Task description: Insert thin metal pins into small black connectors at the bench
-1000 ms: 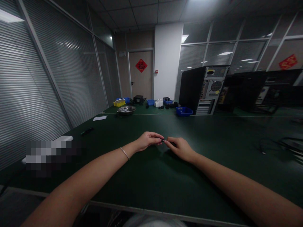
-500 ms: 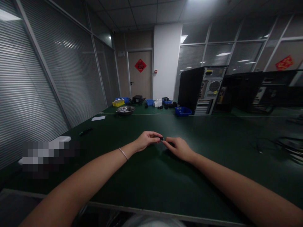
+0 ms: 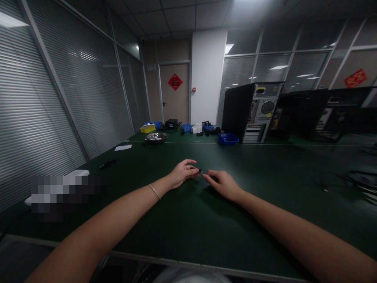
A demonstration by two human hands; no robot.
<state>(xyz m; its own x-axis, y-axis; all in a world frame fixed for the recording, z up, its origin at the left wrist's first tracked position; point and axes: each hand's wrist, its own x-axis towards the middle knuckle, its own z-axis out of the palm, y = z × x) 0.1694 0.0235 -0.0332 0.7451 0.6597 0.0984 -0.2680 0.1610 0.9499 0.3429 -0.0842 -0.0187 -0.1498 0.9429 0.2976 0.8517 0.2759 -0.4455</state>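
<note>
In the middle of the head view, just above the green tabletop (image 3: 176, 220), my left hand (image 3: 182, 175) pinches a small black piece (image 3: 200, 170) between thumb and fingers, with the index finger lifted away. Its exact kind is too small to make out. A thin, light metal-looking bit shows at the piece's right end, reaching toward my right hand (image 3: 221, 183). The thumb and index finger of my right hand are pressed together at that bit. Whatever lies between those fingertips is mostly hidden.
A metal bowl (image 3: 156, 137), a yellow bin (image 3: 147, 128) and a blue tray (image 3: 228, 138) stand at the back. A black computer tower (image 3: 240, 114) rises at back right. Cables (image 3: 362, 181) lie at right; white paper (image 3: 123, 147) and a dark green pen-like tool (image 3: 107, 164) lie at left.
My left index finger has lifted off the black piece, and more of its light metal end now shows between the hands. My right hand has barely moved.
</note>
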